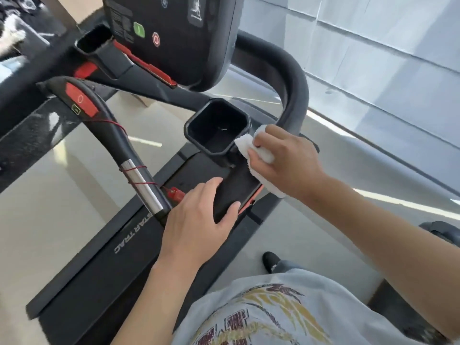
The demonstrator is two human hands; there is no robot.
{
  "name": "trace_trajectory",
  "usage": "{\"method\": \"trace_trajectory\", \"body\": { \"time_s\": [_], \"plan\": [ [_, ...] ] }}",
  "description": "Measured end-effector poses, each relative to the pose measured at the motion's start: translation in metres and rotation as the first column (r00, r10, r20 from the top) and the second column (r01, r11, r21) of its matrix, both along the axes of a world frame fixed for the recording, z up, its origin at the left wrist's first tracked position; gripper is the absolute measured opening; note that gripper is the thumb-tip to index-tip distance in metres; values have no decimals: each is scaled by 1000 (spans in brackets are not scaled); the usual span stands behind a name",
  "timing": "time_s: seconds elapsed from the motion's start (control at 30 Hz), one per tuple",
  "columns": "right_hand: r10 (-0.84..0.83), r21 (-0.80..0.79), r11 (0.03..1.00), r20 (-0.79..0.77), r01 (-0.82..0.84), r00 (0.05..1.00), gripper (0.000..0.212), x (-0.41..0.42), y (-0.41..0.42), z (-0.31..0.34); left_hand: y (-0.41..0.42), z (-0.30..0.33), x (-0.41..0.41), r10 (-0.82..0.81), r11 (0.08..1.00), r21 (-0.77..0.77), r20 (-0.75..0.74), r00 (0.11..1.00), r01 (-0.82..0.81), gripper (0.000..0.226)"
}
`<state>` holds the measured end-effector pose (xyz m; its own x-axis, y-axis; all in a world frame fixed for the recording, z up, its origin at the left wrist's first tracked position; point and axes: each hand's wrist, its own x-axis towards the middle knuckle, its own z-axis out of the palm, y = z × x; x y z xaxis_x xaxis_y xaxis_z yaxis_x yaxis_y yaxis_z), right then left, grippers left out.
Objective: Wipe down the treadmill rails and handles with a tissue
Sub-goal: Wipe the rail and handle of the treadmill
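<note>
Right hand (288, 158) presses crumpled white tissue (258, 155) against matte handle (234, 192).

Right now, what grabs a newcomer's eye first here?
The right hand, centre frame, pressing a white tissue onto the black tray beside the cup holder. The left hand rests on the tray's near end. At left, the red stop button on the handle, with red cord wound round its silver grip.
</note>
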<state>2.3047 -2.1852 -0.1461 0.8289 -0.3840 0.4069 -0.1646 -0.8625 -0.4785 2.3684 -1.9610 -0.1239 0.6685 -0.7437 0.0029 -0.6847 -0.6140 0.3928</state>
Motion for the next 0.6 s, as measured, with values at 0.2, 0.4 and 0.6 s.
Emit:
{"method": "trace_trajectory", "body": {
  "time_s": [0.2,0.4,0.6],
  "plan": [
    [21,29,999,-18,-21,1000,26,54,-51,24,-1,-4,0,54,998,-37,40,998,-53,51],
    [342,-135,920,-178,-367,923,25,100,-16,25,-3,-7,-1,95,994,-52,55,994,-92,49],
    [454,-172,862,-157,-477,877,23,115,-5,18,-3,-7,-2,126,991,-65,94,988,-120,47]
  ]
}}
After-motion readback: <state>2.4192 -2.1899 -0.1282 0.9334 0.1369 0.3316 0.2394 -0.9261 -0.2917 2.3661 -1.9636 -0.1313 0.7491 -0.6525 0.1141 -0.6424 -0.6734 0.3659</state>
